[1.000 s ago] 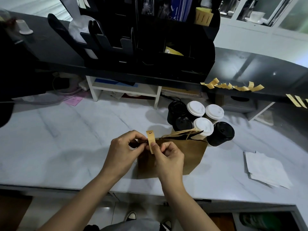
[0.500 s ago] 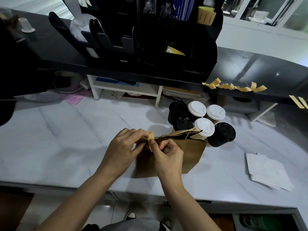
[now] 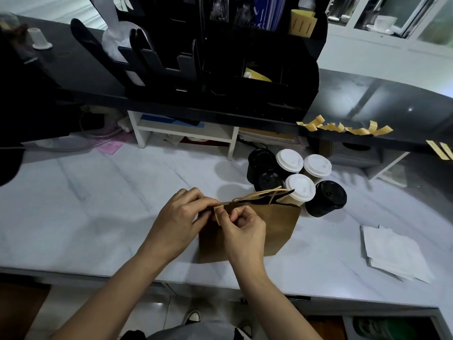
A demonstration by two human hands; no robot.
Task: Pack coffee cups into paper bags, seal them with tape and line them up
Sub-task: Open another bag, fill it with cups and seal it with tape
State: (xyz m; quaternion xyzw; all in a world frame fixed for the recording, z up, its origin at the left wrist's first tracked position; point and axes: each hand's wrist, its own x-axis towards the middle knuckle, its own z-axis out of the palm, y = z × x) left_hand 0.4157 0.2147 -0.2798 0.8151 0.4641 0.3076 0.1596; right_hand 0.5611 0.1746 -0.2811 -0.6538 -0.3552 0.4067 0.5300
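Observation:
A brown paper bag (image 3: pixel 277 227) with twisted paper handles stands on the marble counter (image 3: pixel 85 217). A strip of tan tape (image 3: pixel 217 214) is folded over the left end of its top edge. My left hand (image 3: pixel 179 222) pinches the bag's top at that end. My right hand (image 3: pixel 241 229) pinches the tape against the bag's front, thumb on the strip. What is inside the bag is hidden. Behind it stand several lidded coffee cups, some with white lids (image 3: pixel 299 187) and some black (image 3: pixel 327 201).
More tape strips (image 3: pixel 343 127) hang from the edge of the dark upper shelf at the right. A black organiser (image 3: pixel 220 60) stands on that shelf. A stack of white paper sleeves (image 3: pixel 397 253) lies on the counter at right. A white shelf unit (image 3: pixel 186 133) stands behind.
The tape strip stood upright above the bag's top edge; it is now folded down over it. Both hands have stayed at the bag's left end, fingers pressing closer.

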